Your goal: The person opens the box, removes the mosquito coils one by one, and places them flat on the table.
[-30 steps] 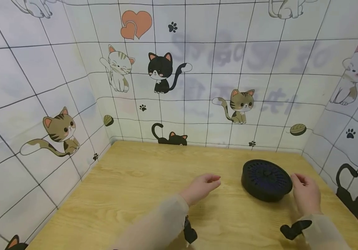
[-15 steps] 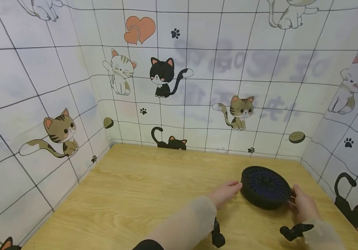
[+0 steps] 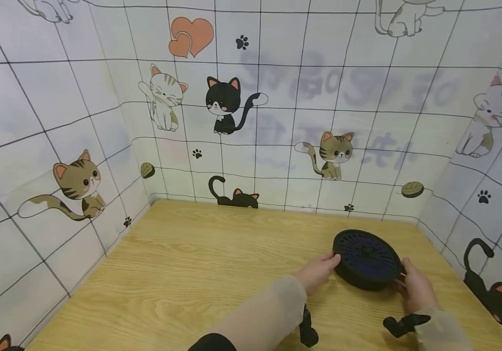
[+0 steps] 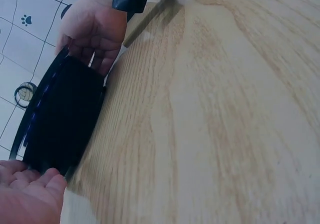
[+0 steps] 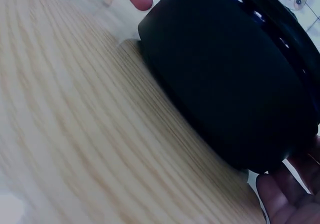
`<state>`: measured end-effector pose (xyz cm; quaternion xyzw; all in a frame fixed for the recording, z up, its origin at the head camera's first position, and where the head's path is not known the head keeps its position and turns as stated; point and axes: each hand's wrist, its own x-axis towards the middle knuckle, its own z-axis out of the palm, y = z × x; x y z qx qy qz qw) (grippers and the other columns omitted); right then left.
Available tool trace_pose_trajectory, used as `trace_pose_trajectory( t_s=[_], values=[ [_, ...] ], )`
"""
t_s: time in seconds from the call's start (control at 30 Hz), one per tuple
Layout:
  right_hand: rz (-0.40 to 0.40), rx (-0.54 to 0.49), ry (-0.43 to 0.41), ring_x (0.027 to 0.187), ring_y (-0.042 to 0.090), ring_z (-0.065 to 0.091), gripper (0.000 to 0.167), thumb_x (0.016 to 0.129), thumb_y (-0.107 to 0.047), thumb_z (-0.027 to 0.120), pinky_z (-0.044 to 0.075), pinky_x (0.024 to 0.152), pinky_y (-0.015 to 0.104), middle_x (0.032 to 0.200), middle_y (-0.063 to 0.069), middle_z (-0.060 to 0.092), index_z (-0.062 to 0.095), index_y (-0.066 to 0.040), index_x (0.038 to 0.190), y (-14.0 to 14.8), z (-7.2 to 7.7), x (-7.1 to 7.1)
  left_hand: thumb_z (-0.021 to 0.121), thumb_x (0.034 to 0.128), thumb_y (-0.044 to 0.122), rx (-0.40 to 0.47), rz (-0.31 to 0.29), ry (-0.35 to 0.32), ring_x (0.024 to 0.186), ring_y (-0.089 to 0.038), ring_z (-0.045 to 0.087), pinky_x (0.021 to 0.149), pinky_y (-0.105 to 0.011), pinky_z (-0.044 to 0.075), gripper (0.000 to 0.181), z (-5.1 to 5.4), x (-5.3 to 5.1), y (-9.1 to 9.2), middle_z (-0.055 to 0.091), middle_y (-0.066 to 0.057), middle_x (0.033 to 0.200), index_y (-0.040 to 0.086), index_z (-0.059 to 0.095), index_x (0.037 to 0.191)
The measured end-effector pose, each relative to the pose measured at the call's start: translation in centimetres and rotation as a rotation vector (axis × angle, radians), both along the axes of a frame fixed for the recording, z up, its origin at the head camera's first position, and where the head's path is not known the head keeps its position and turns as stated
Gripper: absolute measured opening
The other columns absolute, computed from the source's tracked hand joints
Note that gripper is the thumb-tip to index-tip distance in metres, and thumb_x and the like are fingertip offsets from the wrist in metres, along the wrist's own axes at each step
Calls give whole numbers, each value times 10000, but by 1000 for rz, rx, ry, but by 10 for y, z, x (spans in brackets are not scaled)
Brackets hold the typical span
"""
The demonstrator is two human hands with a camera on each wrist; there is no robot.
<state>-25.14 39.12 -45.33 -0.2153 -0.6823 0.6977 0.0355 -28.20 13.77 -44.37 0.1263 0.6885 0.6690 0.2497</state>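
A round black container (image 3: 367, 261) with a slotted lid and a small central knob is at the right of the table. My left hand (image 3: 317, 273) grips its left side, the thumb at the rim. On the opposite side, my right hand (image 3: 419, 287) holds it near a thin handle-like part, with fingers reaching beneath. The left wrist view shows the container's dark side wall (image 4: 65, 109) between both hands. In the right wrist view its wall (image 5: 215, 74) covers much of the frame. Whether the base touches the table, I cannot tell.
The wooden table (image 3: 181, 273) extends to the left and front. A white sheet with a grid and printed cats (image 3: 277, 117) encloses the back and both sides, close behind the container. Black wrist mounts (image 3: 308, 329) hang below the sleeves.
My left hand has moved right from bare table to the container's left side and now grips it. My right hand has settled its hold on the other side. The container looks nearly unmoved.
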Motion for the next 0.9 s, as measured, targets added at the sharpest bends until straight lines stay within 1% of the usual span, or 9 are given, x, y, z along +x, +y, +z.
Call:
trace_pose_trajectory(
  t_s=[0.13, 0.17, 0.27, 0.33, 0.47, 0.6, 0.73, 0.8, 0.9],
  values=[
    [35, -24, 18, 776, -79, 540, 880, 925, -645, 318, 452, 747, 162, 1060, -137, 531, 168, -19, 1524, -9, -2, -2, 504, 984, 435, 37, 37, -13, 1382, -337, 326, 1116, -509, 269, 620, -3, -3, -2, 346, -52, 1521, 123, 347, 1496],
    [53, -40, 27, 788, -81, 542, 877, 928, -640, 320, 452, 758, 160, 1074, -133, 528, 156, -20, 1526, -11, -3, -2, 501, 984, 440, 36, 52, -12, 1378, -339, 333, 1114, -510, 272, 616, -4, -4, -4, 354, -50, 1516, 126, 355, 1493],
    [102, -75, 58, 831, -73, 551, 832, 943, -606, 331, 468, 781, 155, 928, -246, 505, 170, -20, 1513, -18, -3, -3, 495, 981, 456, 34, 108, -18, 1363, -360, 352, 1107, -520, 280, 600, -7, -6, -10, 376, -56, 1503, 143, 383, 1481],
    [117, -73, 70, 853, -68, 551, 829, 942, -603, 338, 474, 790, 152, 952, -230, 512, 192, -12, 1503, -25, -3, -3, 491, 985, 449, 45, 151, -12, 1359, -352, 362, 1106, -509, 289, 583, -10, -7, -15, 395, -66, 1493, 137, 405, 1470],
    [100, -53, 69, 874, -51, 547, 812, 949, -597, 358, 476, 800, 156, 1124, -106, 498, 243, 0, 1487, -43, -3, -5, 510, 986, 414, 117, 242, -7, 1358, -353, 363, 1108, -503, 289, 557, -16, -11, -26, 413, -98, 1481, 96, 451, 1440],
    [103, -62, 77, 910, -28, 544, 702, 998, -526, 348, 465, 834, 166, 1246, -16, 456, 288, -12, 1473, -61, -3, -9, 544, 969, 417, 148, 316, 9, 1346, -338, 387, 1100, -489, 312, 552, -20, -16, -40, 450, -105, 1453, 83, 495, 1406],
    [129, -89, 109, 949, 1, 559, 572, 1026, -456, 344, 461, 888, 200, 1130, -90, 531, 377, -32, 1408, -77, -4, -12, 531, 975, 424, 167, 333, 33, 1351, -324, 384, 1105, -459, 316, 571, -23, -21, -55, 461, -115, 1440, 44, 490, 1399],
    [136, -97, 120, 957, 9, 565, 549, 1027, -446, 350, 462, 909, 217, 1078, -120, 545, 400, -31, 1384, -86, -3, -13, 527, 977, 424, 188, 342, 23, 1359, -336, 367, 1115, -458, 299, 577, -25, -23, -63, 453, -123, 1444, 34, 483, 1400],
    [152, -72, 130, 967, 7, 558, 564, 1035, -431, 337, 451, 954, 247, 1162, -65, 524, 379, -5, 1400, -98, -4, -15, 517, 984, 417, 223, 349, 12, 1378, -361, 326, 1131, -469, 261, 591, -27, -26, -73, 422, -150, 1465, 21, 453, 1418]
  ],
)
